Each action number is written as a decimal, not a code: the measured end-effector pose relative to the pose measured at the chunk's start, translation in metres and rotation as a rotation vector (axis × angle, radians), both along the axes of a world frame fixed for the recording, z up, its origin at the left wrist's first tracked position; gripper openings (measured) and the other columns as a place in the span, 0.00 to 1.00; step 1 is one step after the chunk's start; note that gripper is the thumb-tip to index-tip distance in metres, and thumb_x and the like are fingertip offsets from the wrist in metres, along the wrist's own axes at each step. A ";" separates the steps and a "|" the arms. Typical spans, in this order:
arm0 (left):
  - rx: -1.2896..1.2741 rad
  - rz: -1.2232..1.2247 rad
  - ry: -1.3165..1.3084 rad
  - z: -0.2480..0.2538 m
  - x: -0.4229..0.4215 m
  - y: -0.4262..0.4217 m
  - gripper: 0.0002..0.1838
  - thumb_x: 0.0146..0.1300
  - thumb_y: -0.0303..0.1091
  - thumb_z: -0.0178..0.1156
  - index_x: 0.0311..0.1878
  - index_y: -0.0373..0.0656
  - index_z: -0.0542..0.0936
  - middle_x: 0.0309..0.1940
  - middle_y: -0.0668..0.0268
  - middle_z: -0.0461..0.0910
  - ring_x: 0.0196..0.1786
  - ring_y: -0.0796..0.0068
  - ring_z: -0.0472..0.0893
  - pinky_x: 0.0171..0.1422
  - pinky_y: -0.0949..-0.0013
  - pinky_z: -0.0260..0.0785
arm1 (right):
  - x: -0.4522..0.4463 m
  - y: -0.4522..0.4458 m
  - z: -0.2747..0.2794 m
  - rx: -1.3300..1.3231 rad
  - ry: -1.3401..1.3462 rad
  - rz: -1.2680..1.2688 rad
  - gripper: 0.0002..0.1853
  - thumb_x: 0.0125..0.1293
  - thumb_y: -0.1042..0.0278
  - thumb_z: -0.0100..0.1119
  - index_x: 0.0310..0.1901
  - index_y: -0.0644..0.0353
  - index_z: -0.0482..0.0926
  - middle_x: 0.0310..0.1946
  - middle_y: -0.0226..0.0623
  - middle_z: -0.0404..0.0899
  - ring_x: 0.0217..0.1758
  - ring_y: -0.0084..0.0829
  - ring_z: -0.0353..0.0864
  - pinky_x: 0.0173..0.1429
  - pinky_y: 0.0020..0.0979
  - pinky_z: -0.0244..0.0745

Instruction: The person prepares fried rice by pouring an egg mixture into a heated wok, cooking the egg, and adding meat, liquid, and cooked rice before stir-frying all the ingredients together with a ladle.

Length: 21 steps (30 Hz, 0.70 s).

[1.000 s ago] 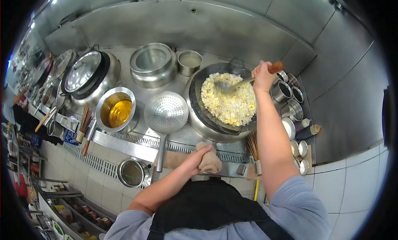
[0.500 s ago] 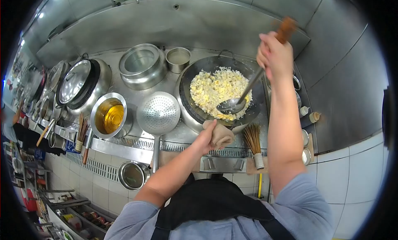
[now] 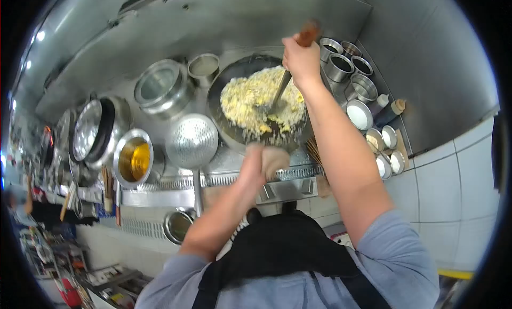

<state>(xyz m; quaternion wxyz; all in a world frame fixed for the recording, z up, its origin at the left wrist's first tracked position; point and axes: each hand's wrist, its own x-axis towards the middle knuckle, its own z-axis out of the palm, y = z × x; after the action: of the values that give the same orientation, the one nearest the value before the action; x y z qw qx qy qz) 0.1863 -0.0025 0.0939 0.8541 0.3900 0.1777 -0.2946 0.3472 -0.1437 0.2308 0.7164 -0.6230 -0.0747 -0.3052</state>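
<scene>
My right hand [image 3: 302, 61] is closed round the handle of a long ladle [image 3: 281, 91] with a wooden end. The ladle's bowl is down in yellow and white fried rice [image 3: 245, 98], which lies in a dark wok [image 3: 216, 90]. At the wok's near edge my left hand [image 3: 255, 162], blurred by motion, holds a folded beige cloth [image 3: 275, 161]. The cloth covers the part of the rim it grips. Left of the wok lies a perforated strainer [image 3: 192, 141] with its handle toward me.
A pot of yellow oil [image 3: 140, 161], a lidded pot [image 3: 88, 130] and a round steel pot [image 3: 160, 87] stand left. Seasoning containers [image 3: 360, 114] and bottles [image 3: 392, 110] stand right. A bamboo brush [image 3: 314, 149] lies near my right forearm. Another person [image 3: 45, 207] is partly visible far left.
The view has shifted and tilted. The rice has moved and spread within the wok, baring dark metal at the near side. My right hand has moved the ladle back into the rice's middle.
</scene>
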 end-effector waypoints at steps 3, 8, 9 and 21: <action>0.001 0.174 0.059 0.032 -0.059 0.006 0.27 0.70 0.39 0.32 0.43 0.24 0.76 0.35 0.45 0.81 0.37 0.54 0.83 0.35 0.61 0.79 | -0.038 0.006 0.068 0.154 0.212 0.200 0.10 0.60 0.73 0.58 0.25 0.56 0.67 0.12 0.25 0.62 0.10 0.19 0.58 0.15 0.26 0.51; -0.024 -0.020 0.015 0.003 -0.001 0.015 0.25 0.70 0.38 0.33 0.44 0.27 0.76 0.34 0.48 0.81 0.35 0.58 0.83 0.32 0.62 0.78 | -0.001 0.016 0.034 0.021 0.022 -0.049 0.09 0.59 0.72 0.58 0.26 0.60 0.68 0.12 0.26 0.64 0.10 0.21 0.61 0.15 0.27 0.54; 0.046 -0.023 -0.015 -0.004 -0.012 0.013 0.23 0.71 0.38 0.34 0.45 0.28 0.75 0.35 0.49 0.81 0.36 0.58 0.84 0.32 0.62 0.79 | 0.009 0.016 0.029 -0.054 -0.021 -0.173 0.09 0.59 0.71 0.59 0.26 0.61 0.68 0.13 0.27 0.65 0.10 0.22 0.62 0.15 0.27 0.55; 0.073 0.043 0.046 -0.017 -0.009 0.008 0.21 0.71 0.40 0.37 0.46 0.31 0.74 0.38 0.51 0.82 0.38 0.59 0.84 0.40 0.59 0.79 | -0.037 0.019 0.032 -0.124 0.009 -0.034 0.13 0.56 0.65 0.61 0.21 0.64 0.72 0.16 0.30 0.72 0.20 0.23 0.70 0.27 0.32 0.66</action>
<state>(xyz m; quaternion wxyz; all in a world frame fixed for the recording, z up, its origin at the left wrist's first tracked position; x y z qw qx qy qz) 0.1772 0.0058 0.0773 0.8411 0.4103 0.2161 -0.2784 0.3097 -0.1249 0.2633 0.6714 -0.6688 -0.0797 -0.3093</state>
